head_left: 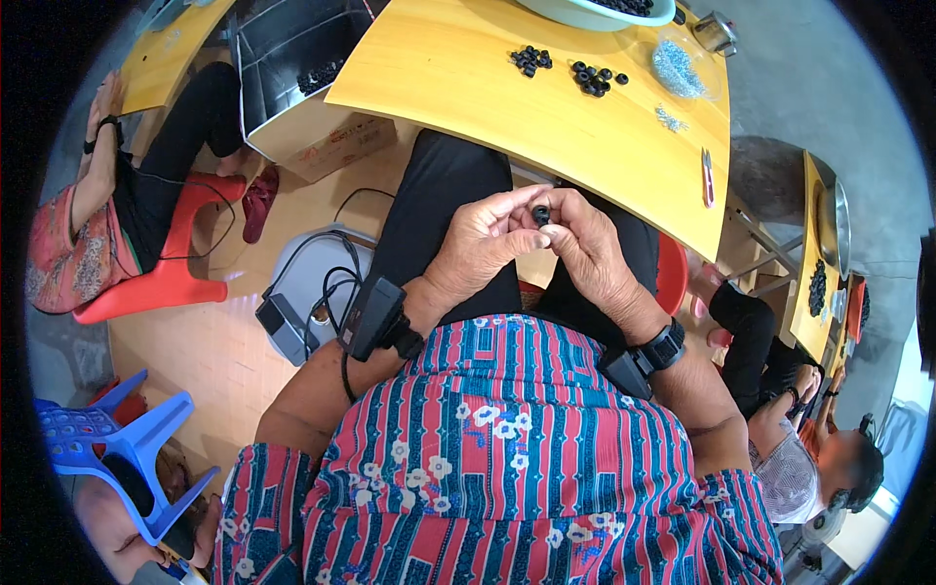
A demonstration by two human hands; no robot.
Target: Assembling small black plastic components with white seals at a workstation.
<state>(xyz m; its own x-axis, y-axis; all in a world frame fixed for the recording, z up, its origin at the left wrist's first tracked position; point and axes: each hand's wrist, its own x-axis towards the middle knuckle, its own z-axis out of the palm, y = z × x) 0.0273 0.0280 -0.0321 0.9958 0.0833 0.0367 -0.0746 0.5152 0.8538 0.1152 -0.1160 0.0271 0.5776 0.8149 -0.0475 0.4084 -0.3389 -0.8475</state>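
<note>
Above my lap, my left hand [485, 240] and my right hand [588, 244] meet at the fingertips. Pinched between them is a small black round part [541, 214], perhaps with a hole in its end. Fingers of both hands are bent around it and partly hide it. On the yellow table [468, 107] beyond lie two small groups of black parts, one of narrower pieces [530, 60] and one of rounder pieces [593, 78]. Silvery screws or pins [671, 120] are scattered to the right, below a clear tray of similar pieces [680, 68].
Small red-handled snips [708, 178] lie near the table's right edge. A pale green basin [585, 12] of black parts and a metal cup [715, 34] stand at the back. An open carton [302, 127] is to the left. Cables [336, 273] cross a grey stool. Other people sit on both sides.
</note>
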